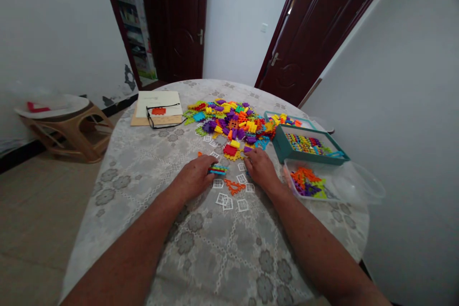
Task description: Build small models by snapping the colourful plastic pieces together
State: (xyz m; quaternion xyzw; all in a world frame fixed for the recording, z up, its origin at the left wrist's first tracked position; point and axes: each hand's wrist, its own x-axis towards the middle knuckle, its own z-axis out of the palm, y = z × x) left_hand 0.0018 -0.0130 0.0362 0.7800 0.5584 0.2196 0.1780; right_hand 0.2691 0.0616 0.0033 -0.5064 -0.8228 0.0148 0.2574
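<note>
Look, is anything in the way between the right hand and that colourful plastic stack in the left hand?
A white window-shaped piece lies flat on the tablecloth between the right hand and the colourful plastic stack. Being flat, it probably wouldn't block the hand.

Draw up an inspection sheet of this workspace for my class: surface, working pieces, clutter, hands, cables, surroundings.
Surface: patterned tablecloth on a table with a curved edge.
Working pieces: mixed pile of coloured pieces; white lattice pieces and an orange triangle lie nearer the person.
Clutter: glasses partly on papers, left; clear tub and teal box, both holding pieces, right.
Left hand: holds a small coloured stack.
Right hand: at the pile's near edge, by a purple block; grip unclear.
Cables: nothing seen.
Surroundings: dark red doors, pale walls, brown stool at left.
</note>
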